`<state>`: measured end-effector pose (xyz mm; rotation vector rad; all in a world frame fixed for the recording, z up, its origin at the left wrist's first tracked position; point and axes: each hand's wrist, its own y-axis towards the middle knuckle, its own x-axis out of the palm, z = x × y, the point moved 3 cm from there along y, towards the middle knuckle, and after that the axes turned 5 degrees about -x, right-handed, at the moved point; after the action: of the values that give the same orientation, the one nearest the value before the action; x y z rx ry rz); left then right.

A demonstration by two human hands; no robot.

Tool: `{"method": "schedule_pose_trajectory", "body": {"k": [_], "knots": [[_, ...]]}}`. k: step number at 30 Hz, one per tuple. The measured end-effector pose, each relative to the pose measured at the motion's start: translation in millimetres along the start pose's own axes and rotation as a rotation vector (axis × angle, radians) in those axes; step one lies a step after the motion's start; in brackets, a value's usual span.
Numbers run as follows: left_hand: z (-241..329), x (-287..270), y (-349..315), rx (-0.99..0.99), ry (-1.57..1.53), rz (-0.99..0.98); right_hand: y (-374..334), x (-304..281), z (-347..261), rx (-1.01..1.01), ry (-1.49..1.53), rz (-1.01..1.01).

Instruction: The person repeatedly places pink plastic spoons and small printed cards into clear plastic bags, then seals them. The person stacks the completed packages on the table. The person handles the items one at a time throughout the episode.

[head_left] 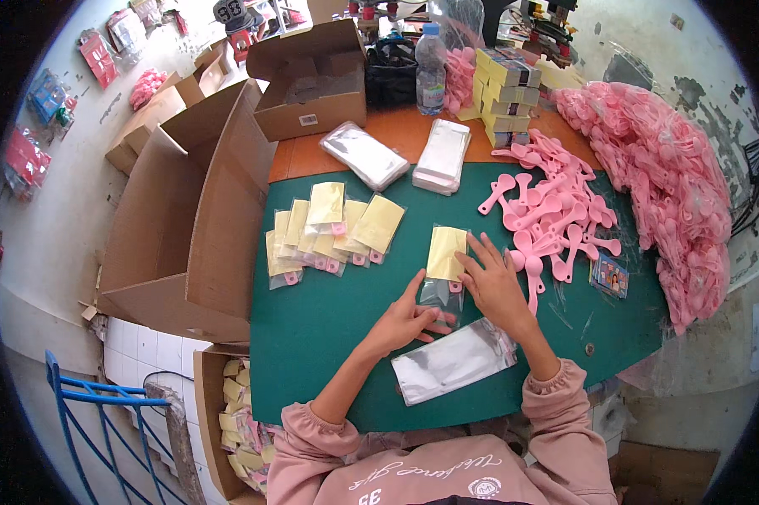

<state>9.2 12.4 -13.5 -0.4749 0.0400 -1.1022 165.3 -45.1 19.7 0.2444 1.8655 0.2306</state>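
Observation:
A clear plastic bag point(435, 294) lies flat on the green mat in front of me, with a yellow card point(447, 250) and a pink spoon handle end point(455, 287) inside it. My left hand point(406, 323) rests along the bag's lower left side, fingers apart. Over the card's right edge, my right hand point(499, 284) spreads its fingers. Neither hand grips anything that I can see. A stack of flat clear bags point(453, 360) lies below my hands. Several filled bags point(325, 220) overlap at the left, and loose pink spoons point(556, 206) are heaped at the right.
Open cardboard boxes point(156, 244) stand left and behind. Two stacks of clear bags point(443, 157), a water bottle point(431, 71) and bundled cards point(507, 88) occupy the far side. Bagged pink spoons point(674, 185) pile up at the right, near small picture cards point(608, 277). A box of filled bags point(232, 421) sits below.

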Motion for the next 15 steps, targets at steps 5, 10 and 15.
{"method": "schedule_pose_trajectory", "body": {"k": [5, 10, 15], "knots": [[5.4, -5.9, -5.0, -0.046, -0.136, 0.038, -2.8, -10.1, -31.1, -0.056, 0.33, 0.005], [6.6, -16.9, -5.8, -0.104, -0.219, 0.091, -3.6, -1.2, -47.9, -0.06, 0.35, -0.011], [2.9, -20.6, -3.3, -0.041, -0.091, 0.069, -0.6, 7.2, -50.8, -0.008, 0.314, 0.001]]}}
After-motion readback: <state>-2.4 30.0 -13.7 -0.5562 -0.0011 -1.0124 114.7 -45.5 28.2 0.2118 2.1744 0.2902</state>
